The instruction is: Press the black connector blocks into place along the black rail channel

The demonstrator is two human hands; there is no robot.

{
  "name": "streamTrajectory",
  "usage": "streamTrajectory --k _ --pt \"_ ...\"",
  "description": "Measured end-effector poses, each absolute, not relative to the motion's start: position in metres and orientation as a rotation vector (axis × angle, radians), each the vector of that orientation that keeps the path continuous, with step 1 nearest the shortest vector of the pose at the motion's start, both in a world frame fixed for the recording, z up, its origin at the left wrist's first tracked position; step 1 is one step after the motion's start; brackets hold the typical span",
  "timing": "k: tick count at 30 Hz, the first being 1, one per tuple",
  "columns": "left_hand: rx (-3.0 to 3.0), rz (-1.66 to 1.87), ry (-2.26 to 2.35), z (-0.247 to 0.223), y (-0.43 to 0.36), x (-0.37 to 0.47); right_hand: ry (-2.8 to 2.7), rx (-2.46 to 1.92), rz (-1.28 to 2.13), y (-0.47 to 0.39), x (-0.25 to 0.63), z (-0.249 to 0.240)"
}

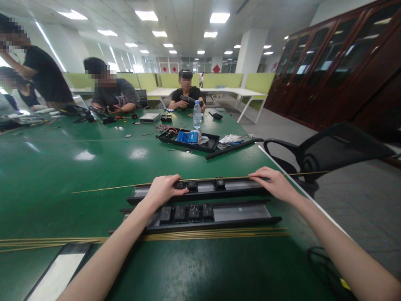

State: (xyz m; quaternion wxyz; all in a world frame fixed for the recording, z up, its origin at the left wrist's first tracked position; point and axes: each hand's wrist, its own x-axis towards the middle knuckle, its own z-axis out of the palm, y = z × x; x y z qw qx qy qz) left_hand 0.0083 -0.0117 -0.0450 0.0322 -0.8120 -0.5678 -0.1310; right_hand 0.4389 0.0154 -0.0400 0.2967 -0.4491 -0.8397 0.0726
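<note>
A long thin brass rod (216,179) lies along the back edge of the farther black channel (200,194) and sticks out past both its ends. Near the right end, my right hand (272,182) pinches this rod between thumb and fingertips. Over the channel's left part, my left hand (164,188) is closed around a small black block (179,184), its fingertips touching the back edge by the rod; its exact hold is partly hidden. More black blocks sit in the channel. Closer to me, a second black channel (244,212) holds a row of several black blocks (180,214).
Several brass rods (219,235) lie in front of the channels. A white-and-black flat object (59,267) is at lower left. Beyond stand a black tray (208,146), gloves (232,141) and a water bottle (196,115). A chair (332,150) is right; people sit or stand across the table.
</note>
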Motion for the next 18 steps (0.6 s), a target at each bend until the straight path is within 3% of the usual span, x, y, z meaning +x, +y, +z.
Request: streamTrajectory --k 18 --pt "-2.503 -0.425 -1.743 -0.046 -0.011 0.008 -2.263 -1.236 0.168 0.025 0.473 -0.044"
